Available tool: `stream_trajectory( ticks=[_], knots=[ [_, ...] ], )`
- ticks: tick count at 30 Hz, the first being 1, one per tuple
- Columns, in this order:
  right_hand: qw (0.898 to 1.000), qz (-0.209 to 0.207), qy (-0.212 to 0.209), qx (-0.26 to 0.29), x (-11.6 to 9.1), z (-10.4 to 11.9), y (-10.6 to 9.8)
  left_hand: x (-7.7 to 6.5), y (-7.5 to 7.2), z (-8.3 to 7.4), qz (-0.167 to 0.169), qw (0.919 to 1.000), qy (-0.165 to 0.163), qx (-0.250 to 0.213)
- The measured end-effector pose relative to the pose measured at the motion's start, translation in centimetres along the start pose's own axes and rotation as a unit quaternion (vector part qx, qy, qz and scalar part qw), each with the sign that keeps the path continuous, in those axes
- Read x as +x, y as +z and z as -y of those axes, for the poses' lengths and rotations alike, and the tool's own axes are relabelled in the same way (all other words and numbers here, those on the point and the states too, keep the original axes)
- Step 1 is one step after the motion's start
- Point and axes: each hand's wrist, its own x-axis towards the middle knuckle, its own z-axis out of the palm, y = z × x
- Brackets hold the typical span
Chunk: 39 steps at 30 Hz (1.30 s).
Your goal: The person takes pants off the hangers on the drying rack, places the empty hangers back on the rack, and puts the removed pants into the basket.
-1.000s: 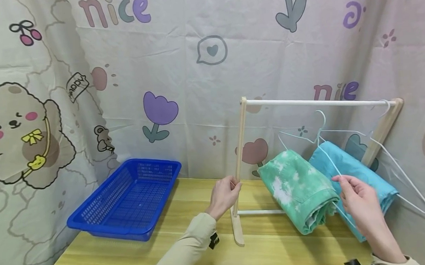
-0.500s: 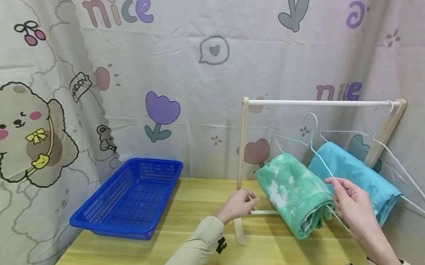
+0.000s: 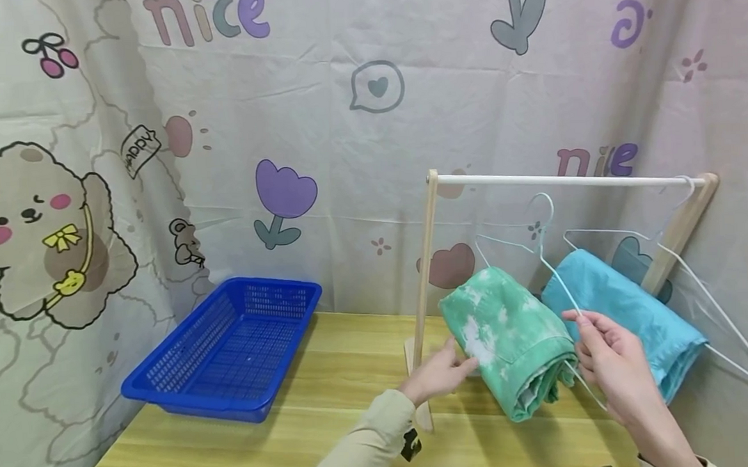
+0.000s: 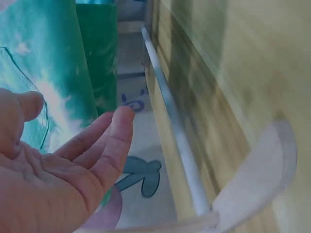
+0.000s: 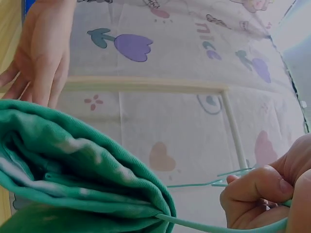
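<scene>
Right hand point(image 3: 618, 362) grips one of two wire hangers point(image 3: 561, 283); its one folded green tie-dyed garment point(image 3: 507, 339) hangs before one wooden rack point(image 3: 426, 259). Left hand point(image 3: 439, 373), fingers extended, is beside the garment.

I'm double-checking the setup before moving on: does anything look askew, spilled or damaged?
Nothing looks spilled or damaged. One thing stands out: the pale green hanger is off the top rail, while the white hanger is hooked over it. The right hand grips the unhooked one, so this is probably just mid-handling.
</scene>
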Motion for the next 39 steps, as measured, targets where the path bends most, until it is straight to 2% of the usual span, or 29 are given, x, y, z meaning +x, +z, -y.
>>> stream_trajectory(
  ticks=[3, 5, 8, 13, 15, 19, 23, 27, 34, 39],
  knots=[
    [1.0, 0.001, -0.005, 0.006, -0.2, 0.2, 0.2, 0.0, 0.6, -0.3, -0.003, 0.9976, -0.018, -0.067],
    [1.0, 0.001, -0.008, 0.007, -0.3, 0.3, 0.4, 0.1, 1.0, -0.4, -0.001, 0.9928, -0.027, -0.116],
    [1.0, 0.003, -0.009, 0.008, -0.5, 0.4, 0.6, 0.4, 1.7, -0.5, 0.013, 0.9832, -0.034, -0.179],
    [1.0, 0.015, -0.006, 0.024, -0.7, 0.3, 0.5, 0.7, 2.6, -0.4, 0.045, 0.962, -0.035, -0.267],
    [0.999, 0.019, -0.009, 0.032, -0.7, 0.2, 0.4, 0.8, 2.8, -0.3, 0.041, 0.9557, -0.041, -0.289],
    [0.999, 0.02, -0.014, 0.039, -0.8, 0.1, 0.2, 0.8, 3.2, -0.2, 0.009, 0.9398, -0.061, -0.336],
    [0.999, 0.018, -0.014, 0.04, -0.9, -0.1, 0.1, 0.9, 3.5, -0.4, -0.016, 0.9196, -0.078, -0.385],
    [0.999, 0.019, -0.008, 0.046, -1.0, -0.3, 0.1, 1.1, 3.5, -0.6, -0.019, 0.8993, -0.091, -0.427],
    [0.998, 0.02, 0.035, 0.055, -1.0, -0.5, 0.2, 1.1, 3.6, -0.5, -0.05, 0.8645, -0.109, -0.488],
    [0.997, 0.019, 0.04, 0.058, -1.0, -0.7, 0.2, 1.4, 4.1, -0.8, -0.057, 0.8213, -0.071, -0.563]
  ],
)
